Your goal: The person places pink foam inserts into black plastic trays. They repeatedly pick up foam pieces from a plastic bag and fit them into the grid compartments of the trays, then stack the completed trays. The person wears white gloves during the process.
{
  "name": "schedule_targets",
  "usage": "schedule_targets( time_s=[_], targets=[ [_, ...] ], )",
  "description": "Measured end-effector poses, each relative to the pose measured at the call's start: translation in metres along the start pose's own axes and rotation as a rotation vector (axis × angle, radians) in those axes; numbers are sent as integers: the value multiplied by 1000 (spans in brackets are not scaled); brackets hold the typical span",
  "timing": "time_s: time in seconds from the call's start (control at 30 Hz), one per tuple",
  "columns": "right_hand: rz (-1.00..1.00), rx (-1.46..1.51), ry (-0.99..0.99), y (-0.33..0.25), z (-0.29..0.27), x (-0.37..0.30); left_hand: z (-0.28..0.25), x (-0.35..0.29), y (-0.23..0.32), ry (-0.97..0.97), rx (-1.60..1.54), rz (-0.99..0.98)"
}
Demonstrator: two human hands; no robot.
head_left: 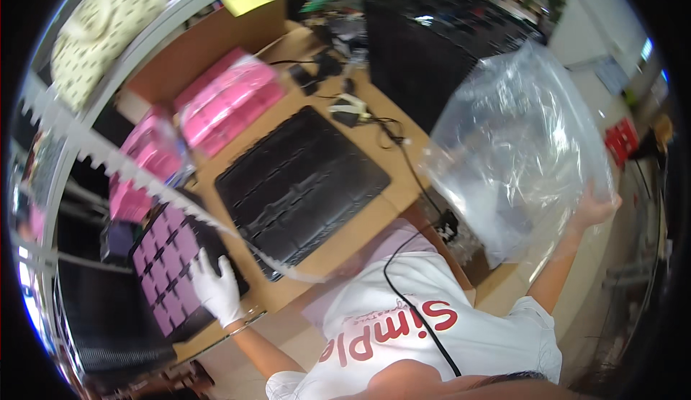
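Note:
My left hand [216, 288], in a white glove, lies with fingers spread at the edge of a black tray [229, 263] of purple-pink pieces [167, 270]. Whether it presses on the tray or hovers just above, I cannot tell. Out at the right, my bare right hand [599, 207] is closed on the side of a large clear plastic bag [529, 137], which hangs puffed out and creased. Between my hands, a black moulded plastic tray [302, 177] rests on the brown tabletop [403, 166].
Pink wrapped packs [229, 105] stand at the back left. Black cables and small devices [349, 108] lie behind the middle tray. A big stack of black trays [432, 47] rises at the back. A pale toothed metal rail [137, 159] crosses the left side.

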State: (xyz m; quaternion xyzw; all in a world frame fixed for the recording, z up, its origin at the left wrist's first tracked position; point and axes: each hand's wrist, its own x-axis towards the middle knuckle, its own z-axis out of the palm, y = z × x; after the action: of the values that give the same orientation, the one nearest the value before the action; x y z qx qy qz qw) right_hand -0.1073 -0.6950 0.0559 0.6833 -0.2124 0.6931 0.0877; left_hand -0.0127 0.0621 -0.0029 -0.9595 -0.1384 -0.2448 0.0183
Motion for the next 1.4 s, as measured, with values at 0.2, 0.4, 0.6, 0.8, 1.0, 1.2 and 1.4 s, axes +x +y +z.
schedule_targets(
  time_s=[0.2,0.4,0.6,0.8,1.0,1.2,1.4],
  targets=[
    [68,-206,-343,104,-56,-156,5,0,4,-68,5,-45],
    [32,99,-1653,75,-31,-369,6,2,4,-67,-55,-41],
    [763,142,-2701,-6,34,-331,-7,-14,-6,-31,18,66],
    [403,1184,-2239,-196,59,-51,-33,-17,-10,-66,-383,-91],
    [-27,1812,-2041,-499,99,-25,-17,4,-45,-3,-567,-308],
    [-79,1627,-1984,-828,162,-112,-15,22,-24,68,-519,-260],
    [-32,1195,-2031,-962,85,-137,-20,14,-37,66,-441,-296]
  ],
)
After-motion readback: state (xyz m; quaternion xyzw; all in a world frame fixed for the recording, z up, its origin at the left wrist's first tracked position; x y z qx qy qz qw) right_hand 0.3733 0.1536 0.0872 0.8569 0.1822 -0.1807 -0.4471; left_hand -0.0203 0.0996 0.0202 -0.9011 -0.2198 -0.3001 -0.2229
